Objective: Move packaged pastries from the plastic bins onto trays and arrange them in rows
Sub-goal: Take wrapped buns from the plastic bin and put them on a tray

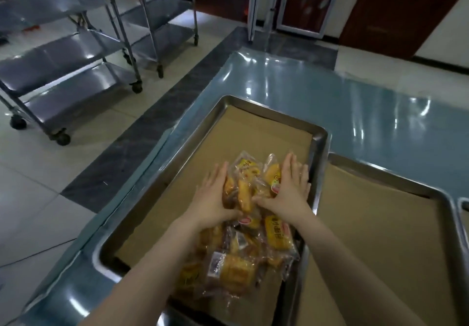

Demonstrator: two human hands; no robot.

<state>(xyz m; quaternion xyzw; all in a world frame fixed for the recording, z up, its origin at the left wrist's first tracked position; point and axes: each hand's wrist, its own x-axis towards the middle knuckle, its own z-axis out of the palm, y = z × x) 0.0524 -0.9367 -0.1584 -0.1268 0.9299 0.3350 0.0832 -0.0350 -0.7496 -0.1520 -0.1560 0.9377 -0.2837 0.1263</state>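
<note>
Blue counter held the tray, pastries heaped on it, no rows yet; my left hand and right hand pressed the pile's sides, fingers straight, gripping nothing.

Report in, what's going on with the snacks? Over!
Both open: left hand and right hand pressing the pastries from either side. Heaped on tray, no rows yet. Nothing blocking.

The tray loses its near end to the bottom edge. On it, the left hand and right hand hide part of the pastry pile — wrapper print is unreadably blurred. Right of it, a second tray is cropped too.
</note>
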